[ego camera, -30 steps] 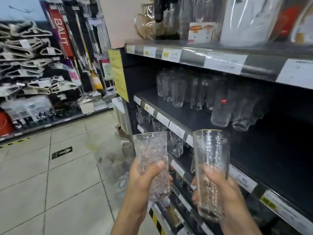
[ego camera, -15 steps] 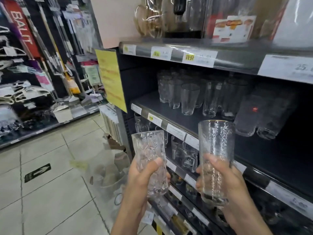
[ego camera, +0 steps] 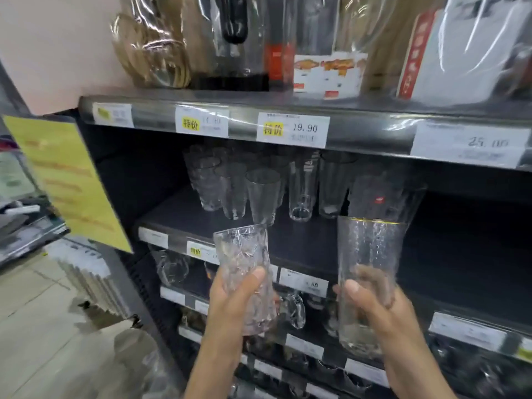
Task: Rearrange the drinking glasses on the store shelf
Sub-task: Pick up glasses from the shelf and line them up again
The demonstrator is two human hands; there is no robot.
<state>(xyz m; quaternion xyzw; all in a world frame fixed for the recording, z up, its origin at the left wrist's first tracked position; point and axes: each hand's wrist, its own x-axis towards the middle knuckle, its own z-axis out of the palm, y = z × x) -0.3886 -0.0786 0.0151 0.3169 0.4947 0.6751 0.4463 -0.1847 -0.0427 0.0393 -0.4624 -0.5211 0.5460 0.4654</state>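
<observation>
You've got a glass in each hand, both raised in front of the dark middle shelf. Your left hand, low at seven o'clock in your view, is wrapped round the bottom half of a crinkled tumbler, with the thumb pressed across its front. That tumbler tips a touch, its rim leaning toward eleven o'clock.

Over at five o'clock, your right hand grips a taller hammered glass with a thin gold rim. The thumb sits on the near side and the fingers show through the wall from behind. This one stands close to upright, and its rim comes up level with the shelf's front edge. The two glasses are side by side but well apart, not touching.

Behind them at twelve o'clock, a cluster of clear glasses stands on the shelf: a plain tumbler nearest, a slim tall glass at its three o'clock, and further right a glass with a red sticker. The shelf edge above carries price labels, one reading 19.90. A yellow notice hangs off the unit's end at nine o'clock. Glass mugs sit on the lower shelf between your hands.
</observation>
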